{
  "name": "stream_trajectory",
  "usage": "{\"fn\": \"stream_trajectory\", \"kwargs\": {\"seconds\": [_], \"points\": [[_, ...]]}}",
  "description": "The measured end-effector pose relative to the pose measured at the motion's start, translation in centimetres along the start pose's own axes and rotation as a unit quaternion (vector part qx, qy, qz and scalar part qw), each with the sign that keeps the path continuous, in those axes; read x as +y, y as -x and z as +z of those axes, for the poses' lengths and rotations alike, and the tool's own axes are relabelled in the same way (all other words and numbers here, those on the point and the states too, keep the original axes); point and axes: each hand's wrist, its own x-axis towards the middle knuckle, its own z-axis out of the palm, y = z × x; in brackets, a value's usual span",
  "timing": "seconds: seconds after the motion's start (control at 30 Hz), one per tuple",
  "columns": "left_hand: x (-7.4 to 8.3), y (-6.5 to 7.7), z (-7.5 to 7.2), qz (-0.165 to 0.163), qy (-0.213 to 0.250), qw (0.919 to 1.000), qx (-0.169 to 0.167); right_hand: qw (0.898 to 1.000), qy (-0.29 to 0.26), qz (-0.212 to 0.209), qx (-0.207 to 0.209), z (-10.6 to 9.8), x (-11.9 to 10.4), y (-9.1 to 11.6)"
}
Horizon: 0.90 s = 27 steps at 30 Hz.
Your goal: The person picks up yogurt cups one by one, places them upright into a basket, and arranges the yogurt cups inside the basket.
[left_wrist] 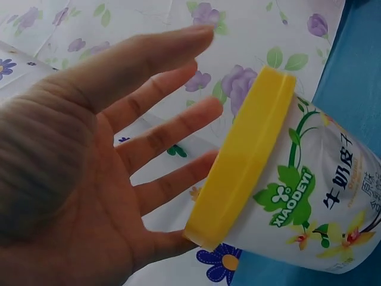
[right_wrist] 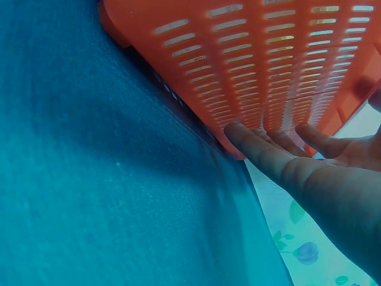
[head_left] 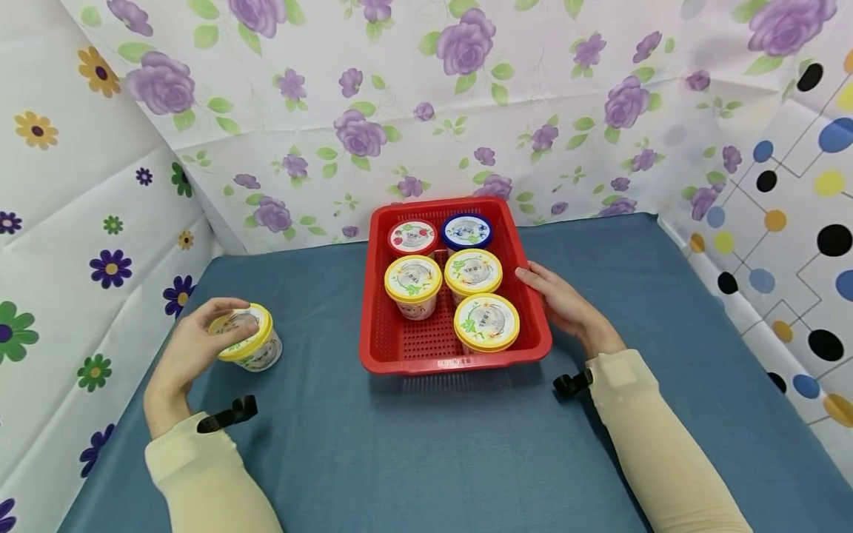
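Observation:
A white paper cup [head_left: 263,354] with a yellow lid and printed leaves stands on the left of the table. My left hand [head_left: 200,337] is over its lid, fingers and thumb spread; in the left wrist view the thumb is apart from the yellow lid [left_wrist: 247,161] and the fingers reach toward it. A red plastic basket [head_left: 380,326] sits in the middle. My right hand [head_left: 563,300] touches its right side. In the right wrist view, straight fingers [right_wrist: 268,152] lie against the slotted wall [right_wrist: 238,65].
Inside the basket are a red-lidded cup [head_left: 412,237], a blue-lidded cup [head_left: 467,232] and three yellow-lidded cups, one at the front right [head_left: 486,323]. Blue cloth [head_left: 440,459] covers the table. Patterned sheets [head_left: 400,111] stand behind and at both sides.

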Motion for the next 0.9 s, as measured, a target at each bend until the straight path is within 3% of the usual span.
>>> {"fn": "stream_trajectory", "kwargs": {"seconds": [0.33,0.53,0.9], "points": [[-1.4,-0.4,0.3,0.027,-0.033,0.9982,-0.041,1.0,0.004,-0.003,-0.002,0.0,0.0,0.0],[-1.8,-0.8,0.4,0.04,-0.039,0.9979,-0.031,1.0,0.003,-0.005,-0.001,0.0,-0.1,0.2],[-1.4,-1.3,0.9,0.027,-0.05,0.9983,-0.01,1.0,0.004,-0.004,-0.001,0.0,0.0,0.1]]}}
